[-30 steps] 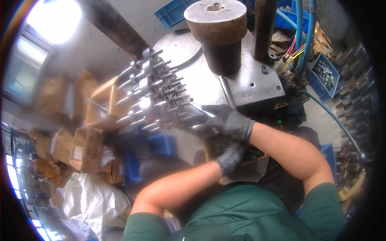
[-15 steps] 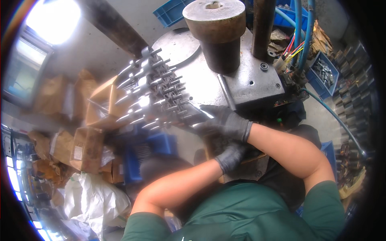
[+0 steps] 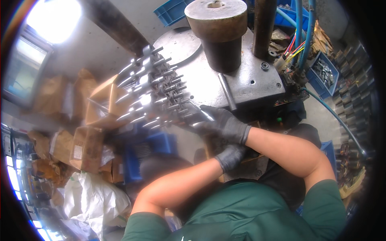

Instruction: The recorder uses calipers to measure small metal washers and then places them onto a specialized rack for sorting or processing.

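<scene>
My right hand [image 3: 228,125], in a dark grey glove, is at the near edge of the metal machine bed. Its fingers are closed round a thin, shiny metal rod [image 3: 203,111] that is bent at its far end. Just beyond the rod is a roller-chain-like assembly [image 3: 161,88] of metal links with many long pins sticking out both sides. Its lower end runs close to my fingertips and is blurred. My left hand [image 3: 232,157], gloved too, lies under my right wrist. The fingers of that hand are hidden.
A thick steel cylinder [image 3: 217,24] stands on the machine bed [image 3: 257,86], with a loose round bar [image 3: 227,91] beside it. Blue hoses [image 3: 299,36] and a blue bin of metal parts [image 3: 323,73] are at right. Cardboard boxes [image 3: 86,148] and a white sack [image 3: 92,201] are at left.
The view has shifted very slightly. My right hand has barely moved, and the bent rod shows a little more clearly. My left hand stays in place.
</scene>
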The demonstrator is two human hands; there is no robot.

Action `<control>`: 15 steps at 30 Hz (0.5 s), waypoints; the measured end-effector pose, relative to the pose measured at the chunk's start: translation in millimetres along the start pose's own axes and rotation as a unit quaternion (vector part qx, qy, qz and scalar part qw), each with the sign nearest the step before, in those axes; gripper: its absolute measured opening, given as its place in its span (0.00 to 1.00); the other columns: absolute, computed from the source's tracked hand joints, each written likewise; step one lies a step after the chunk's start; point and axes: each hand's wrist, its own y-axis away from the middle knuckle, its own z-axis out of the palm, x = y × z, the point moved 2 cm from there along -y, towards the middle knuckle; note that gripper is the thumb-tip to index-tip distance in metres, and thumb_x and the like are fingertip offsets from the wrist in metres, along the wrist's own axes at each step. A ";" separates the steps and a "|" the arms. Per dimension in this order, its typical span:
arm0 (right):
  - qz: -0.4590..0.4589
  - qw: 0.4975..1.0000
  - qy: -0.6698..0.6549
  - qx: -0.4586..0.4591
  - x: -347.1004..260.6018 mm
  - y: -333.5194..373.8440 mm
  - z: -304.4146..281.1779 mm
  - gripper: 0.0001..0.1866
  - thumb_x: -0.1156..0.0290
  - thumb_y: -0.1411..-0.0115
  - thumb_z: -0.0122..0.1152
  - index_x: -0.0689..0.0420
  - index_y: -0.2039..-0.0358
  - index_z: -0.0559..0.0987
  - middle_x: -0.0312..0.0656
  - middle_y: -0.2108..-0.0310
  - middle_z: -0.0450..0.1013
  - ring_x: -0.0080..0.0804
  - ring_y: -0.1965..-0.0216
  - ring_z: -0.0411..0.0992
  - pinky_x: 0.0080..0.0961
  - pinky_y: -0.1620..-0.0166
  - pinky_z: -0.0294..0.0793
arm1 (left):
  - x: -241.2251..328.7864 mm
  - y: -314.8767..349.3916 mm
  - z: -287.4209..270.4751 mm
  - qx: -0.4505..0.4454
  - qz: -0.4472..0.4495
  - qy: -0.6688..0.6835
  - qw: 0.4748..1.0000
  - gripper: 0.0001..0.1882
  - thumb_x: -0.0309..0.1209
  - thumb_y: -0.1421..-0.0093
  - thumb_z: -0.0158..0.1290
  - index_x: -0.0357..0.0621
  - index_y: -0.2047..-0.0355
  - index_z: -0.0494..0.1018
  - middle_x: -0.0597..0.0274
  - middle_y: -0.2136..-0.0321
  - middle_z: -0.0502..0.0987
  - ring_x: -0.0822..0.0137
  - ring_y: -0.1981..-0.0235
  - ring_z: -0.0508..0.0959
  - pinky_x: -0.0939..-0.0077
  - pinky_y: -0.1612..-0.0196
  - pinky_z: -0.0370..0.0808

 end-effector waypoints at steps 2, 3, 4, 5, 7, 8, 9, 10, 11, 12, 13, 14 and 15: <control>-0.002 0.998 0.052 0.039 -2.6 0.6 2.1 0.35 0.71 0.34 0.65 0.61 0.27 0.68 0.50 0.48 0.81 0.33 0.49 0.78 0.31 0.44 0.79 | 3.6 2.2 -0.1 0.012 0.011 -0.023 1.000 0.24 0.33 0.27 0.57 0.33 0.35 0.71 0.50 0.39 0.77 0.60 0.38 0.77 0.67 0.34 0.74; -0.015 0.996 0.065 0.056 -3.7 0.7 3.0 0.36 0.78 0.35 0.63 0.63 0.27 0.68 0.48 0.52 0.82 0.29 0.54 0.79 0.28 0.48 0.80 | 5.2 1.9 -0.1 0.005 0.010 -0.037 0.999 0.24 0.33 0.27 0.57 0.33 0.36 0.71 0.51 0.40 0.78 0.60 0.39 0.77 0.67 0.35 0.75; -0.006 0.997 0.052 0.053 -3.2 0.6 4.5 0.36 0.78 0.36 0.63 0.63 0.27 0.68 0.49 0.51 0.82 0.29 0.53 0.80 0.28 0.47 0.80 | 6.4 3.2 0.1 -0.002 0.009 -0.051 0.999 0.23 0.33 0.27 0.57 0.33 0.36 0.72 0.51 0.41 0.79 0.60 0.40 0.78 0.67 0.35 0.75; -0.009 0.998 0.030 0.047 -2.5 0.3 5.6 0.36 0.78 0.36 0.64 0.63 0.27 0.68 0.49 0.50 0.82 0.29 0.53 0.80 0.28 0.47 0.80 | 7.8 1.4 0.5 -0.022 -0.001 -0.063 0.998 0.23 0.33 0.27 0.58 0.34 0.37 0.72 0.51 0.42 0.79 0.60 0.41 0.78 0.67 0.36 0.75; -0.006 0.999 -0.028 0.033 0.7 -0.3 6.3 0.37 0.78 0.36 0.64 0.63 0.27 0.68 0.50 0.49 0.81 0.29 0.52 0.80 0.27 0.46 0.80 | 8.7 1.7 1.7 -0.049 -0.027 -0.062 0.997 0.22 0.33 0.27 0.58 0.34 0.38 0.73 0.52 0.44 0.80 0.60 0.42 0.79 0.67 0.37 0.76; -0.001 0.998 -0.064 0.023 2.6 -0.7 6.0 0.37 0.78 0.36 0.64 0.62 0.27 0.68 0.51 0.48 0.81 0.29 0.51 0.80 0.27 0.46 0.80 | 8.5 2.3 2.2 -0.056 -0.043 -0.049 0.996 0.21 0.33 0.27 0.57 0.35 0.38 0.74 0.52 0.45 0.81 0.60 0.43 0.79 0.67 0.37 0.76; 0.005 0.995 -0.099 0.014 4.6 -1.0 5.8 0.37 0.78 0.36 0.65 0.62 0.27 0.68 0.52 0.47 0.81 0.29 0.50 0.80 0.27 0.46 0.79 | 8.4 2.6 3.2 -0.049 -0.046 -0.023 0.997 0.20 0.32 0.26 0.57 0.35 0.39 0.74 0.52 0.44 0.81 0.60 0.42 0.79 0.67 0.37 0.76; 0.004 0.997 -0.071 0.027 6.0 -1.4 5.0 0.37 0.78 0.36 0.65 0.62 0.27 0.68 0.53 0.46 0.81 0.30 0.50 0.80 0.27 0.45 0.79 | 7.6 2.7 3.0 -0.041 -0.048 0.003 0.998 0.19 0.32 0.26 0.56 0.35 0.39 0.74 0.52 0.44 0.81 0.60 0.42 0.79 0.67 0.36 0.76; 0.002 0.998 -0.042 0.039 7.1 -1.6 4.7 0.37 0.78 0.36 0.65 0.62 0.26 0.68 0.53 0.45 0.81 0.31 0.49 0.80 0.27 0.45 0.79 | 6.8 3.0 4.2 -0.019 -0.037 0.043 0.998 0.19 0.31 0.25 0.55 0.35 0.38 0.74 0.52 0.43 0.80 0.60 0.41 0.79 0.67 0.36 0.75; -0.007 0.999 -0.014 0.048 7.6 -2.0 5.1 0.37 0.78 0.36 0.65 0.63 0.26 0.67 0.54 0.45 0.80 0.31 0.48 0.79 0.27 0.44 0.80 | 4.8 2.4 3.2 -0.011 -0.031 0.025 0.999 0.19 0.31 0.25 0.54 0.35 0.38 0.74 0.52 0.41 0.79 0.60 0.40 0.78 0.67 0.35 0.74; 0.002 0.998 0.019 0.054 8.3 -2.6 5.3 0.38 0.78 0.36 0.65 0.63 0.26 0.67 0.54 0.44 0.80 0.32 0.48 0.79 0.27 0.43 0.79 | 2.4 1.6 2.2 -0.002 -0.026 0.007 1.000 0.19 0.31 0.24 0.53 0.35 0.37 0.73 0.51 0.40 0.78 0.60 0.39 0.77 0.67 0.34 0.73; 0.004 0.997 0.052 0.057 8.4 -3.0 6.2 0.38 0.78 0.37 0.65 0.63 0.26 0.66 0.54 0.43 0.79 0.34 0.47 0.79 0.27 0.43 0.79 | -0.7 -0.3 0.6 -0.007 -0.026 -0.071 0.997 0.20 0.31 0.23 0.52 0.34 0.35 0.72 0.50 0.38 0.77 0.60 0.37 0.76 0.67 0.32 0.72; -0.005 0.995 0.079 0.067 7.6 -3.3 7.0 0.39 0.78 0.37 0.65 0.63 0.25 0.66 0.54 0.42 0.79 0.35 0.46 0.79 0.27 0.42 0.79 | -4.6 -0.3 -0.4 -0.007 -0.033 -0.094 0.995 0.21 0.31 0.23 0.51 0.34 0.34 0.71 0.49 0.36 0.76 0.59 0.36 0.74 0.67 0.31 0.71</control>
